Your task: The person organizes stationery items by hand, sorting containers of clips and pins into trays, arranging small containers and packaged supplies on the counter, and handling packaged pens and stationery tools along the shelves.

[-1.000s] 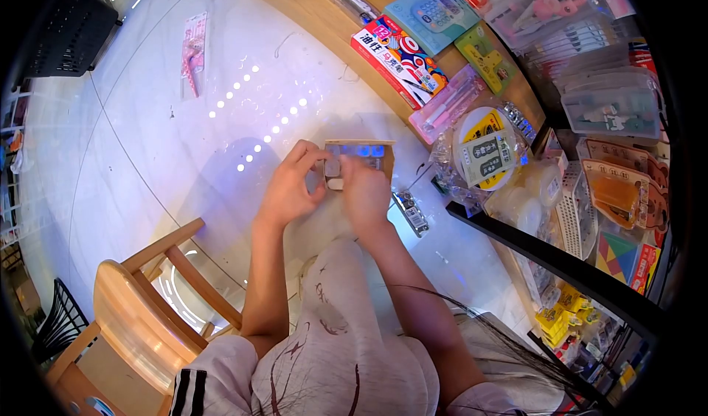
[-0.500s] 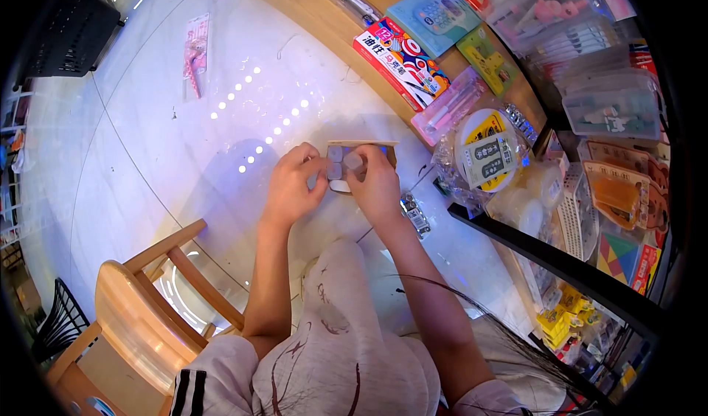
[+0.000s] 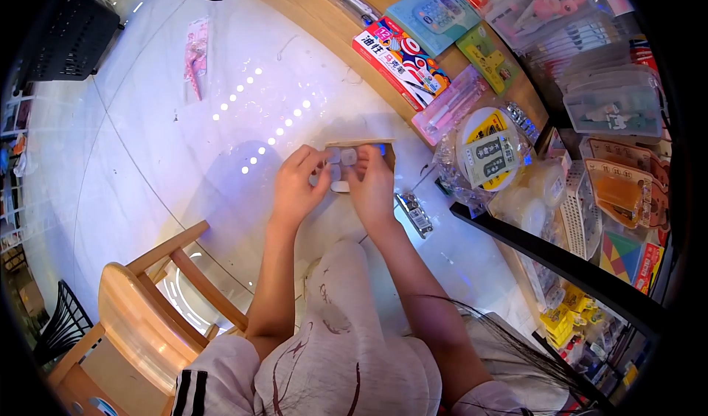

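A small shallow box (image 3: 389, 158) lies on the pale floor in front of me, with several greyish, translucent square pieces at its left side. My right hand (image 3: 372, 186) is closed, its fingertips at the right edge of one square piece (image 3: 348, 156). Opposite it, my left hand (image 3: 296, 186) has curled fingers, with the fingertips beside another square piece (image 3: 334, 172). Whatever the left fingers may hold is mostly hidden. A whiter piece (image 3: 340, 186) sits low between the hands.
A clear packet with dark parts (image 3: 414, 215) lies right of my right hand. A wooden chair (image 3: 140, 327) stands at lower left. Boxed markers (image 3: 402, 63) and other packaged goods line the wooden shelf (image 3: 295, 3). A black bar (image 3: 546, 261) crosses the right side. A pink package (image 3: 195, 58) lies farther off.
My right hand has brought its square piece down and slightly left, beside the other pieces. My left fingers have shifted slightly right.
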The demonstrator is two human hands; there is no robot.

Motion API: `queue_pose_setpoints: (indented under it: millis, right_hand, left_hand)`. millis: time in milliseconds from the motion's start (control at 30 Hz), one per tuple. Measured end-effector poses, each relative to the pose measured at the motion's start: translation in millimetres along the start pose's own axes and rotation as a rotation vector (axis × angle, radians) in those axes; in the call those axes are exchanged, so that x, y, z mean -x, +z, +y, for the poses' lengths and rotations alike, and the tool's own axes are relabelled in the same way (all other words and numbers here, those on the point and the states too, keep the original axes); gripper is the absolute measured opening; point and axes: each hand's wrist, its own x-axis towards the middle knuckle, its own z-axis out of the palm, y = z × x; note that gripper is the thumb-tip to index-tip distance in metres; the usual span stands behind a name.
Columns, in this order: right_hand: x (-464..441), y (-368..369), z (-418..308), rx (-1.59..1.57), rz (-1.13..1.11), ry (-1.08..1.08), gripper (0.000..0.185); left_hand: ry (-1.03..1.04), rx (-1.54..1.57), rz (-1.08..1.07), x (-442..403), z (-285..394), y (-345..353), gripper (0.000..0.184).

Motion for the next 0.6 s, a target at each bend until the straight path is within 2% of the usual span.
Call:
queue_pose_setpoints:
  millis: [67,167,300,400,500,600]
  right_hand:
    - [3,-19,-6,0.08,0.02,-0.03,0.026]
    - [1,-54,-11,0.154,0.086,-0.082,0.014]
    - [1,-76,-12,0.331,-0.033,-0.129,0.012]
    - [0,-66,-6,0.617,-0.207,-0.146,0.013]
    - [-8,-53,-12,0.774,-0.326,-0.027,0.01]
    - [-15,-47,-22,0.829,-0.249,-0.013,0.009]
  left_hand:
    - [0.095,-0.064,0.003,1,2,-1,0.016]
    - [0.217,-0.262,-0.124,-4,18,-2,0.013]
    - [0.205,-0.317,-0.1,0,14,11,0.017]
    - [0.193,-0.325,-0.084,3,12,11,0.022]
    - [0.202,-0.361,-0.057,1,16,10,0.027]
    - [0.201,-0.395,-0.07,-3,17,9,0.029]
